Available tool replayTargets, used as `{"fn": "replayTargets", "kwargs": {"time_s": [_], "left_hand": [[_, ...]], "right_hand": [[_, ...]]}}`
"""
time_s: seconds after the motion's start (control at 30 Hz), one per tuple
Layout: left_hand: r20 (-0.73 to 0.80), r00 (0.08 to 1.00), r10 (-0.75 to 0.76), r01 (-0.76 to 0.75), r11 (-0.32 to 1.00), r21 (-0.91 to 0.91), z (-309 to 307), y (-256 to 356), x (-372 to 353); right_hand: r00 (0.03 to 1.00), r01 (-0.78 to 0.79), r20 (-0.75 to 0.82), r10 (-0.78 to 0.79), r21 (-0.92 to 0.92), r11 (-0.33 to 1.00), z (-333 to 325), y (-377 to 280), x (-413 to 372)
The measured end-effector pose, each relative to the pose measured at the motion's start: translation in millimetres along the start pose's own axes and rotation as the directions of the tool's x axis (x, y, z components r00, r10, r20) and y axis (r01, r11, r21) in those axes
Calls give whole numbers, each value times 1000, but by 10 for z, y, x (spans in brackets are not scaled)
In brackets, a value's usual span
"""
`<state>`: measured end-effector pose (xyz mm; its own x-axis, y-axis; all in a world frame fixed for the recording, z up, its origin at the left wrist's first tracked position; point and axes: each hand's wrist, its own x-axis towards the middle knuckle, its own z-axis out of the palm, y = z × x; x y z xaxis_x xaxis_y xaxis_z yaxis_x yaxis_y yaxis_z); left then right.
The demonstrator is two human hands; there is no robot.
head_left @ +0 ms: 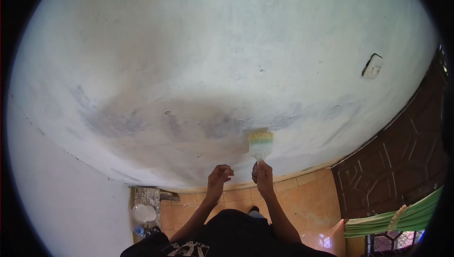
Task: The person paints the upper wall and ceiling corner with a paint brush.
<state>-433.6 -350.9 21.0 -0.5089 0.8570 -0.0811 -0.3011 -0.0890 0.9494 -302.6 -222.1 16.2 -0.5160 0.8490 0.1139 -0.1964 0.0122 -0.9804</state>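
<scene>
My right hand (263, 175) is wrapped around the handle of a wide paintbrush (260, 147). The brush points upward, its pale yellow bristle tips at or close to the lower part of the wall (283, 82); contact cannot be made out. Green-tinted paint colours the lower bristles. To the left of it, my left hand (220, 177) hangs in front of the wall with loosely bent fingers, a gap between them and nothing visible in it. Grey, patchy, rough areas run across the whitish wall above both hands.
A light switch (373, 66) sits on the wall at right. Beyond it are a dark carved wooden door (388, 162) and a green curtain (402, 217). At lower left, a paint-stained bench (147, 194) bears white containers (144, 213) near a blue cup (139, 230). Orange tiles (302, 205) cover the floor.
</scene>
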Motion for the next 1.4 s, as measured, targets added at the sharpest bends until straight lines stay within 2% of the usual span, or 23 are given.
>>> {"fn": "replayTargets", "kwargs": {"time_s": [0.03,0.1,0.17,0.2,0.3,0.37,0.4,0.43,0.53,0.57,0.67,0.77,0.87,0.97,1.03,1.13,1.23,1.33,1.4], "left_hand": [[-24,999,-29,30,1000,2,-22,-20,-45],[-17,999,-40,40,999,-1,-34,-44,-107],[13,999,-36,36,999,-9,-2,-56,-117],[29,999,-30,30,999,-15,11,-52,-119],[23,1000,-1,1,1000,-25,-27,2,-103],[-1,1000,22,-22,999,-35,-55,22,-76],[-12,999,30,-30,999,-38,-95,31,-77],[-21,999,35,-35,999,-38,-143,35,-89],[-74,997,-13,12,1000,-8,-252,-17,-103],[-65,998,-18,18,1000,-3,-283,-38,-138],[-49,999,-10,11,1000,5,-301,-43,-97],[-76,997,3,-2,1000,8,-299,-17,-105],[-106,993,43,-43,999,3,-271,12,-124],[-135,989,64,-64,998,3,-232,18,-143],[-160,986,54,-53,999,12,-198,15,-183],[-165,984,62,-61,998,12,-94,60,-216],[-134,982,131,-125,991,57,-23,116,-230],[-177,970,169,-166,986,30,-11,102,-284],[-223,956,189,-188,982,25,-29,78,-395]], "right_hand": [[1000,-25,18,23,111,994,82,-255,-84],[983,151,100,-155,47,987,258,-775,63],[989,81,119,-84,25,996,350,-1003,279],[991,52,126,-53,11,999,383,-997,352],[977,212,14,-212,-129,969,400,-255,369],[990,141,28,-139,-246,959,319,257,156],[999,35,-11,-39,-223,974,325,355,-5],[1000,0,-22,-4,-181,983,346,317,-133],[1000,30,1,-30,-19,999,497,-247,-160],[999,45,-20,-43,138,989,564,-359,-71],[985,-9,172,-13,124,992,592,-885,160],[986,-9,165,-2,66,998,623,-501,269],[993,34,113,-22,-99,995,535,258,-2],[978,-187,105,183,33,982,609,165,-307],[994,17,109,-14,-23,1000,680,-198,-210],[960,257,129,-249,-52,965,810,-585,206],[970,217,140,-201,-108,970,789,-500,439],[965,232,174,-197,-209,950,617,149,192],[975,132,208,-78,-262,956,543,436,-57]]}}
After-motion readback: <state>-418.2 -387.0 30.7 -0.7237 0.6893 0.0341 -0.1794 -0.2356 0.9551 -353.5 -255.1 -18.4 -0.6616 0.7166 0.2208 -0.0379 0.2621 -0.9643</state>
